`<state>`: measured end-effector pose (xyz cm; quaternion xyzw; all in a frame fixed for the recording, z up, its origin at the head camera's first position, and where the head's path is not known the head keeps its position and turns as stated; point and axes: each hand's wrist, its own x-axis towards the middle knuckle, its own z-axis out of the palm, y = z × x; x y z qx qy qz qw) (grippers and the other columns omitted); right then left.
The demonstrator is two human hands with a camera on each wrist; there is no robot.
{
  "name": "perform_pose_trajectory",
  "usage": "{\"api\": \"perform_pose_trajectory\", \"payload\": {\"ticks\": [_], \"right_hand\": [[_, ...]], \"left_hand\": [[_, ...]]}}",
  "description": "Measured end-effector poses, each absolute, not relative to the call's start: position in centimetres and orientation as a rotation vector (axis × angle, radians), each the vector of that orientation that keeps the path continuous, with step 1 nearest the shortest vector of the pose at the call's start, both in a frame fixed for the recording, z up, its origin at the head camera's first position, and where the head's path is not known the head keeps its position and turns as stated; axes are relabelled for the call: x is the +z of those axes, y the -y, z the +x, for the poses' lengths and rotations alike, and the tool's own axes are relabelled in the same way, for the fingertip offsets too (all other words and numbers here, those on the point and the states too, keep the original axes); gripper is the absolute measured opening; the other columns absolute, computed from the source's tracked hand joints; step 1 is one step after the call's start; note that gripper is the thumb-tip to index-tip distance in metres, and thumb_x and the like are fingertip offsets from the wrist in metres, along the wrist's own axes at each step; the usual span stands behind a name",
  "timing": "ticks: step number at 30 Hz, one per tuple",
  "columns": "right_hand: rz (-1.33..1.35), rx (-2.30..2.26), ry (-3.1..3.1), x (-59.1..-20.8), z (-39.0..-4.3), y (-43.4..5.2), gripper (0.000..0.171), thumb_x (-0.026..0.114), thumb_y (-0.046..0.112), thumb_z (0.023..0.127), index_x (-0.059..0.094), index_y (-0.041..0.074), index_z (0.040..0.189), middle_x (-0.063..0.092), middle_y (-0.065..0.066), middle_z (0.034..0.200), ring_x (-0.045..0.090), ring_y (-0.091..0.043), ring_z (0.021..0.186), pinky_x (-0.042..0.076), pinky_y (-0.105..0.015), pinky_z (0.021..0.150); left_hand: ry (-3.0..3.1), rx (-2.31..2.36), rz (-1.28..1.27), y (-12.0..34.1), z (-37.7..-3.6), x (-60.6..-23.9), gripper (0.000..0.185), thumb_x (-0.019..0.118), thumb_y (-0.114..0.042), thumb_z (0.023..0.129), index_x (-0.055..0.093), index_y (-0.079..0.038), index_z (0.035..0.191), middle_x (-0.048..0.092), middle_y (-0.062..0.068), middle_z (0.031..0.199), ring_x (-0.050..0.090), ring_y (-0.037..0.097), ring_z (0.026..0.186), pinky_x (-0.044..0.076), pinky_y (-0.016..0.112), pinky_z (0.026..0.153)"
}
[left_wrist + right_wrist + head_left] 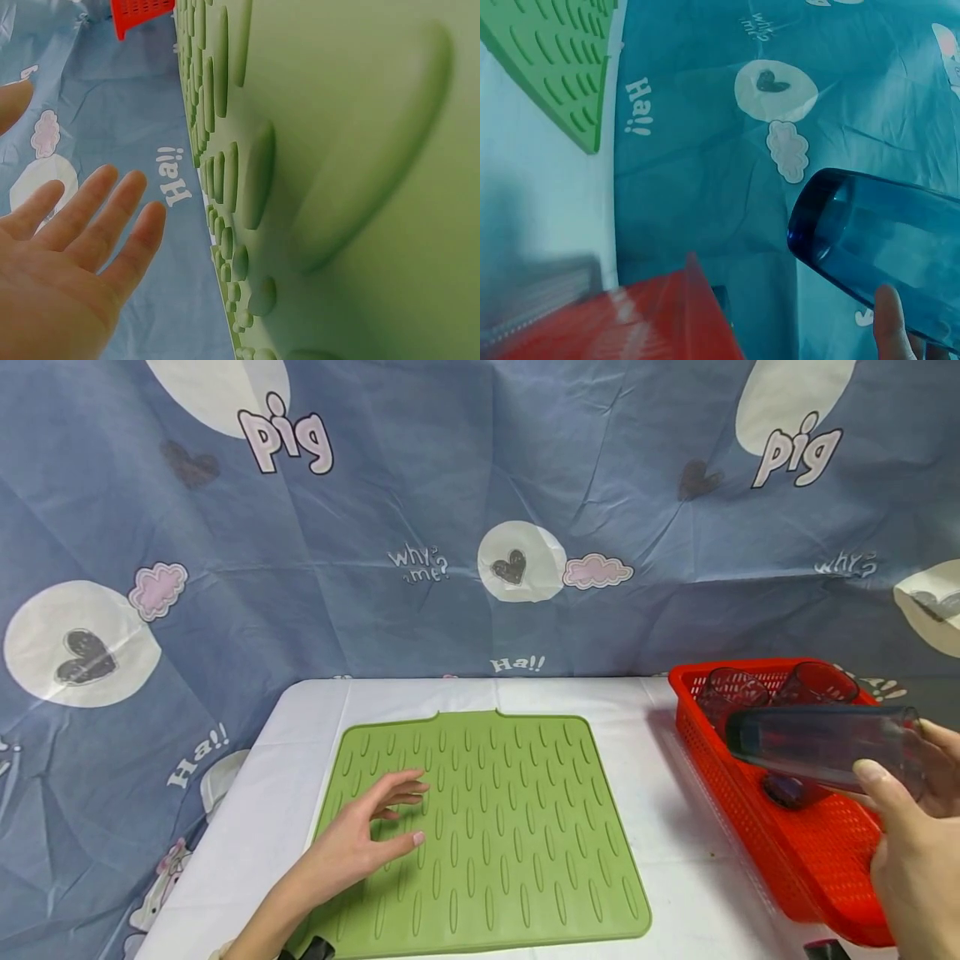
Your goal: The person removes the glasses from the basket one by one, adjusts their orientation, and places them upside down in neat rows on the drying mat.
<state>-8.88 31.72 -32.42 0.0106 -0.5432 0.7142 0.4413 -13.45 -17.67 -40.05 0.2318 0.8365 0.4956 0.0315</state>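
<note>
Two hands busy: right hand (911, 852) grips a clear tumbler (825, 745) sideways above the red basket (757, 827) (more glasses inside). Left hand (367, 835), fingers spread, hovers over the green mat (525, 827). Likely transfer; next, upend and set down.

bright even light | soft shadows | right-wrist view bluish, blurred

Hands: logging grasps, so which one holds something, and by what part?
The right hand grips a clear tumbler near its base; the left hand holds nothing.
</note>
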Motion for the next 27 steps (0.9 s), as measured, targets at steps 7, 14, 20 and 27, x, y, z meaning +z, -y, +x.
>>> {"api": "perform_pose_trajectory", "payload": {"ticks": [7, 14, 20, 27], "right_hand": [[0.219, 1.859, 1.19, -33.1, -9.6, -30.9, 0.059, 0.054, -0.034, 0.074, 0.051, -0.014, 0.129, 0.053, -0.027, 0.125, 0.056, -0.028, 0.108, 0.057, -0.025, 0.075], [0.261, 1.887, 1.146, -33.1, -9.9, -30.3, 0.061, 0.054, -0.036, 0.071, 0.049, -0.016, 0.129, 0.051, -0.028, 0.127, 0.054, -0.031, 0.115, 0.056, -0.027, 0.083], [0.265, 1.862, 1.147, -33.3, -10.0, -29.9, 0.06, 0.055, -0.035, 0.07, 0.05, -0.018, 0.127, 0.052, -0.03, 0.125, 0.053, -0.031, 0.114, 0.056, -0.025, 0.083], [0.3, 1.886, 1.169, -33.4, -10.1, -29.5, 0.06, 0.055, -0.036, 0.071, 0.048, -0.019, 0.128, 0.053, -0.03, 0.123, 0.053, -0.031, 0.113, 0.056, -0.024, 0.08]], "left_hand": [[-2.574, 1.532, 0.723, 17.6, -13.5, -40.1, 0.069, 0.077, -0.018, 0.086, 0.042, -0.03, 0.144, 0.055, -0.006, 0.136, 0.055, 0.019, 0.121, 0.047, 0.049, 0.097], [-2.574, 1.537, 0.738, 17.7, -13.6, -40.1, 0.069, 0.077, -0.018, 0.086, 0.042, -0.029, 0.144, 0.055, -0.006, 0.136, 0.055, 0.021, 0.121, 0.048, 0.048, 0.097], [-2.58, 1.545, 0.753, 17.9, -13.7, -40.1, 0.067, 0.076, -0.017, 0.087, 0.042, -0.028, 0.144, 0.055, -0.006, 0.136, 0.056, 0.021, 0.12, 0.049, 0.043, 0.096], [-2.557, 1.578, 0.763, 18.0, -13.6, -40.1, 0.065, 0.075, -0.018, 0.088, 0.043, -0.028, 0.144, 0.056, -0.006, 0.135, 0.056, 0.023, 0.12, 0.05, 0.043, 0.095]]}}
